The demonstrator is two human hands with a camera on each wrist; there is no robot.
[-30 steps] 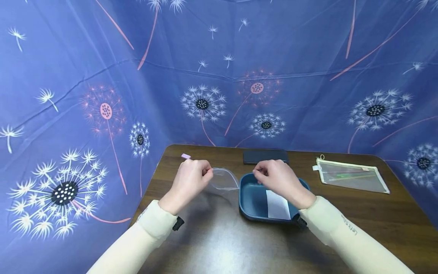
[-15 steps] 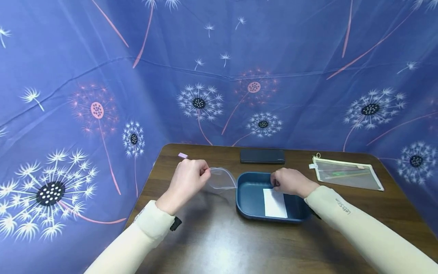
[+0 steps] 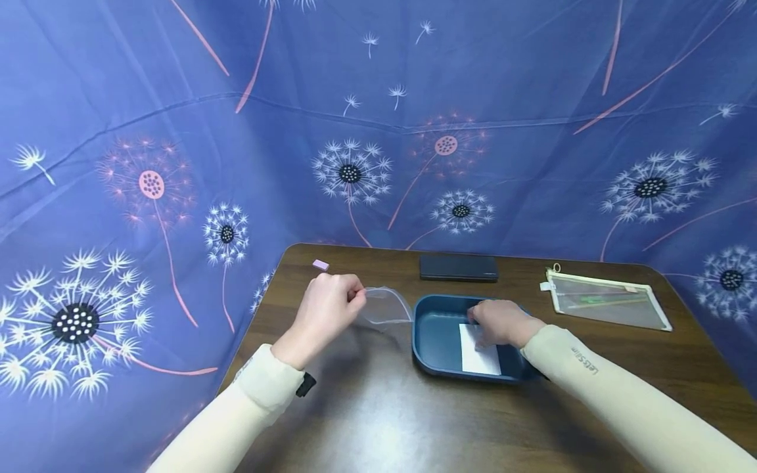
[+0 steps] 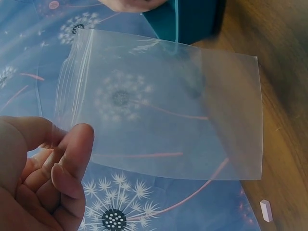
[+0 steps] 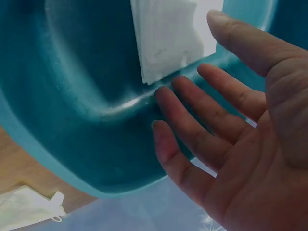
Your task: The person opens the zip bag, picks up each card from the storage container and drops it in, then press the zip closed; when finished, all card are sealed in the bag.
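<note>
A clear zip-lock bag (image 4: 168, 106) hangs from my left hand (image 3: 330, 309), whose thumb and forefinger pinch it near the zip edge. The bag looks flat, and in the head view it is just left of the teal tray (image 3: 434, 358). Inside that tray lies a small stack of white paper (image 3: 480, 360). My right hand (image 3: 503, 322) reaches into the tray over the paper's far end. In the right wrist view its fingers (image 5: 192, 125) are spread and loosely bent, with nothing between them, and the thumb is over the paper.
Behind the tray is a dark flat case (image 3: 458, 267). A mesh zip pouch (image 3: 612, 302) with a green item inside lies at the right. Near the far left corner rests a small pink block (image 3: 321, 265). A blue patterned cloth (image 3: 378, 131) hangs around the wooden table (image 3: 355, 420).
My right hand has come away from beside the bag, moved right and gone down into the tray to the paper. The left hand keeps the bag in nearly the same place.
</note>
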